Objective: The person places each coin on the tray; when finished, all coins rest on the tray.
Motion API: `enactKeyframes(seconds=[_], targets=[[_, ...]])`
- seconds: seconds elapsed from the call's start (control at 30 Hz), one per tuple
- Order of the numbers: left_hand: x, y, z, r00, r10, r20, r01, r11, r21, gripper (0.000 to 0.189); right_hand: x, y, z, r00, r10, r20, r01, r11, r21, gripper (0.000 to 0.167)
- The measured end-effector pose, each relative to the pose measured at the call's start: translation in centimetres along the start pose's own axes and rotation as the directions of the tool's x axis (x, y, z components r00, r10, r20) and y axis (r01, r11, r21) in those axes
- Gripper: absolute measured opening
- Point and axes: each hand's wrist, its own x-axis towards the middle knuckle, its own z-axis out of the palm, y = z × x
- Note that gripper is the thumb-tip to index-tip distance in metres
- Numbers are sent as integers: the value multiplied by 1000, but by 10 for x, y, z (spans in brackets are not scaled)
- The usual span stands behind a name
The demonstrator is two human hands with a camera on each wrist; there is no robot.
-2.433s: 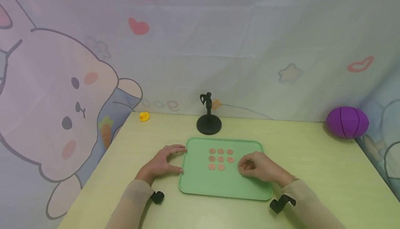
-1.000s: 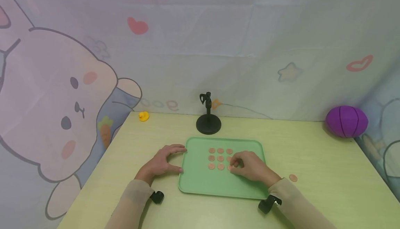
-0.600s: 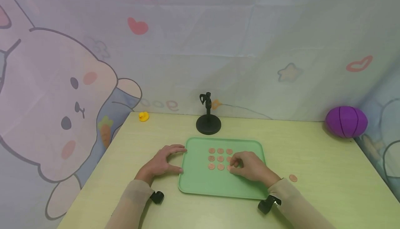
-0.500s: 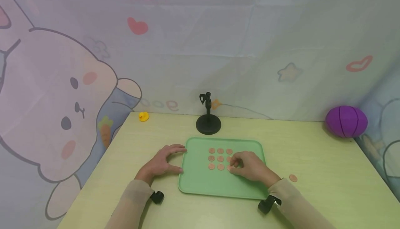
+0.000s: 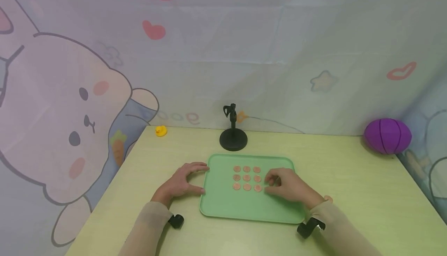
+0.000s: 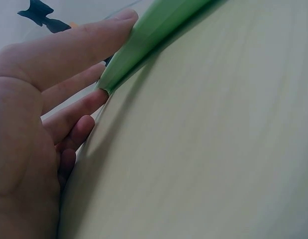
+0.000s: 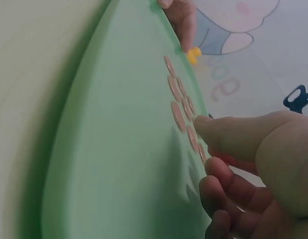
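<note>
Copper-coloured coins lie flat on a green tray in three rows of three. My right hand hovers over the tray just right of the grid, fingers loosely bent, holding nothing. Its thumb is close to the front right coin. In the right wrist view the thumb overlaps part of the coin group. My left hand rests at the tray's left edge, thumb and fingers spread and touching the rim. One more coin lies on the table beyond the tray, partly hidden by my right wrist.
A black stand with a round base stands behind the tray. A small yellow duck sits at the back left corner, a purple ball at the back right. A printed cloth hangs behind the table.
My right hand has brought a coin left to the front right spot of the grid, let go of it and drawn back right. My left hand has stayed at the rim.
</note>
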Motion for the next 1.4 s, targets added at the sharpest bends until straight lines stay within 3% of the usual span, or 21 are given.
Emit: enactKeyframes(seconds=[0.27,0.47,0.73,1.2,1.4], targets=[[2,2,-1,1000,20,-1,-20,1000,8,73,-16,14,-24,1000,-3,14,3,1000,7,16],[2,1,-1,1000,-2,3,2,1000,0,73,-27,24,-39,1000,-16,-4,16,1000,3,18],[1,0,-1,1000,1,4,-1,1000,1,73,-45,36,-57,998,60,-5,-60,998,9,18],[1,3,-2,1000,-7,2,7,1000,-11,72,-81,66,-77,991,130,-18,-131,982,-134,22],[1,1,-4,1000,-11,1,11,1000,-5,73,-93,72,-86,995,93,-21,-95,979,-179,28]])
